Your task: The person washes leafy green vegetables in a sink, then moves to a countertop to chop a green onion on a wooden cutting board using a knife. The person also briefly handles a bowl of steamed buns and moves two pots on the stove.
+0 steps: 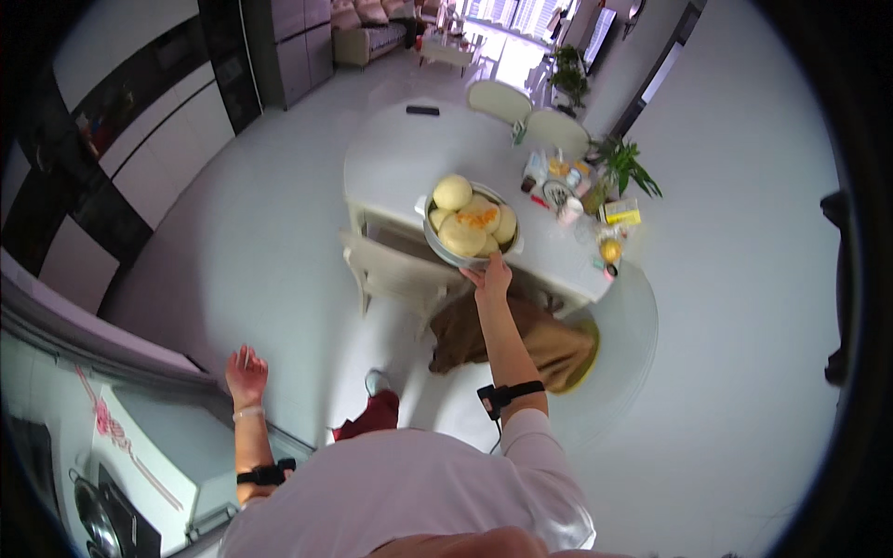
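Note:
My right hand (494,277) reaches forward and grips the near rim of a round pot (446,253) with pale side handles. Several pale, rounded steamed buns (463,236) are heaped in it, with small orange shreds (478,219) on top. The pot is over the near edge of a white dining table (391,157); whether it rests there I cannot tell. Low at my left side, my left hand (247,376) is raised and empty, fingers loosely apart, near a sliding door frame.
A pale chair (398,272) stands before the table, beside a seat draped with brown cloth (516,335). Cups, a yellow box (621,211) and a potted plant (623,164) crowd the table's right side. A wok (98,516) is at lower left.

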The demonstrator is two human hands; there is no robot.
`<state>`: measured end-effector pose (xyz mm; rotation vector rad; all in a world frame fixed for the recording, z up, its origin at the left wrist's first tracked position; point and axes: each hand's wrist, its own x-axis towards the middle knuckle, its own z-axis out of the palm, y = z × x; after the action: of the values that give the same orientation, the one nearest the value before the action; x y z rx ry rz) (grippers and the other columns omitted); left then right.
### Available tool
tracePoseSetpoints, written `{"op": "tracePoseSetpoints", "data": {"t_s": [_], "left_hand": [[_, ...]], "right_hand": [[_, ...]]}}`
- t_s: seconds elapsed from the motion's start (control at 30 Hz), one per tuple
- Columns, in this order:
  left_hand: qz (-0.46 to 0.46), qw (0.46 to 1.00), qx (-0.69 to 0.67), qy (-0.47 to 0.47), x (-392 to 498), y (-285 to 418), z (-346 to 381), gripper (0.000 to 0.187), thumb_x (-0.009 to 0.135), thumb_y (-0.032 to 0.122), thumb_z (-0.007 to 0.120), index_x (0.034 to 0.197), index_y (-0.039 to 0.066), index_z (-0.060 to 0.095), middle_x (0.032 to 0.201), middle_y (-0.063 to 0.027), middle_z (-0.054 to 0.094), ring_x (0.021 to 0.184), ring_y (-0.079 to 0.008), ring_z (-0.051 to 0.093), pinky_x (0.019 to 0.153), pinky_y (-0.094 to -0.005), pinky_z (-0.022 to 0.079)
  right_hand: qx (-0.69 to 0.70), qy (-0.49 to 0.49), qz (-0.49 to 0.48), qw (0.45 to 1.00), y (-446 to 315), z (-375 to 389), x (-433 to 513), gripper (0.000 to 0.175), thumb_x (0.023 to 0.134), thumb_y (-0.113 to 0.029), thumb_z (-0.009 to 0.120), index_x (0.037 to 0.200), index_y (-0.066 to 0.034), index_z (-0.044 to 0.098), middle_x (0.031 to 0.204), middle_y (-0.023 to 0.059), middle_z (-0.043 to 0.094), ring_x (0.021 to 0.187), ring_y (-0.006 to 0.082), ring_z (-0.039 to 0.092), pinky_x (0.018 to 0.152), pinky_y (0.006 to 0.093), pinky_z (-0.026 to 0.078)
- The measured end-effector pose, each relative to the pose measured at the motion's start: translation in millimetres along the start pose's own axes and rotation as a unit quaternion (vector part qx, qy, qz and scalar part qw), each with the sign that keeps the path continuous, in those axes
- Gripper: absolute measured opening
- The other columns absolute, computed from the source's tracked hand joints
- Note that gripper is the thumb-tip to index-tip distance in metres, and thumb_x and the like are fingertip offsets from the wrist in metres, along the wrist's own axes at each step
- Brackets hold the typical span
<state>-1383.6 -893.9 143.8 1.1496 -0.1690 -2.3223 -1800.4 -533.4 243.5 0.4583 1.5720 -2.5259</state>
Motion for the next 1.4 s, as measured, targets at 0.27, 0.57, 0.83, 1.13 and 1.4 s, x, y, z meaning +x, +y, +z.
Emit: {"op": "tracePoseSetpoints", "data": {"t_s": [0.27, 0.57, 0.83, 1.13, 1.4], "left_hand": [[0.045, 0.999, 0.006, -0.020, 75.0, 9.1, 81.4, 0.021, 0.094, 0.030, 0.054, 0.096, 0.011, 0.063, 0.086, -0.0019, 0.066, 0.069, -0.0153, 0.058, 0.068, -0.0325, 0.049], [0.147, 0.989, -0.004, 0.029, 73.0, 37.5, 82.2, 0.021, 0.093, 0.031, 0.058, 0.099, 0.012, 0.065, 0.088, -0.0024, 0.068, 0.069, -0.0145, 0.059, 0.068, -0.0314, 0.049], [0.191, 0.969, -0.027, 0.156, 38.1, 3.3, 114.5, 0.023, 0.092, 0.030, 0.058, 0.102, 0.010, 0.064, 0.090, -0.0034, 0.068, 0.069, -0.0151, 0.059, 0.067, -0.0309, 0.050], [0.160, 0.970, 0.011, 0.184, 27.6, -26.5, 144.6, 0.021, 0.093, 0.029, 0.057, 0.102, 0.011, 0.064, 0.091, -0.0026, 0.067, 0.070, -0.0148, 0.058, 0.067, -0.0310, 0.049], [0.149, 0.969, -0.018, 0.198, 3.7, -58.3, 117.0, 0.019, 0.092, 0.027, 0.059, 0.101, 0.012, 0.066, 0.093, -0.0018, 0.067, 0.071, -0.0137, 0.058, 0.068, -0.0308, 0.050]], "right_hand": [[-0.011, 0.079, 0.012, 0.997, 44.9, 45.0, 197.3, 0.052, 0.093, -0.031, 0.054, 0.124, 0.0079, 0.041, 0.116, 0.0217, 0.055, 0.084, 0.0299, 0.066, 0.055, 0.0372, 0.062], [0.014, 0.149, -0.008, 0.989, 87.2, 73.6, 372.7, 0.052, 0.092, -0.029, 0.054, 0.132, 0.0002, 0.038, 0.123, 0.0190, 0.054, 0.091, 0.0317, 0.065, 0.058, 0.0399, 0.061], [0.009, 0.216, -0.005, 0.976, 99.3, 86.7, 477.8, 0.053, 0.092, -0.028, 0.055, 0.134, -0.0017, 0.037, 0.130, 0.0174, 0.051, 0.101, 0.0333, 0.061, 0.061, 0.0427, 0.060], [0.034, 0.179, 0.001, 0.983, 113.2, 87.3, 522.4, 0.049, 0.093, -0.025, 0.051, 0.137, -0.0074, 0.038, 0.137, 0.0142, 0.046, 0.114, 0.0313, 0.054, 0.079, 0.0463, 0.053], [0.113, 0.104, 0.027, 0.988, 99.8, 96.7, 508.5, 0.052, 0.094, -0.035, 0.047, 0.140, -0.0105, 0.037, 0.137, 0.0092, 0.047, 0.121, 0.0263, 0.048, 0.092, 0.0447, 0.044]]}}
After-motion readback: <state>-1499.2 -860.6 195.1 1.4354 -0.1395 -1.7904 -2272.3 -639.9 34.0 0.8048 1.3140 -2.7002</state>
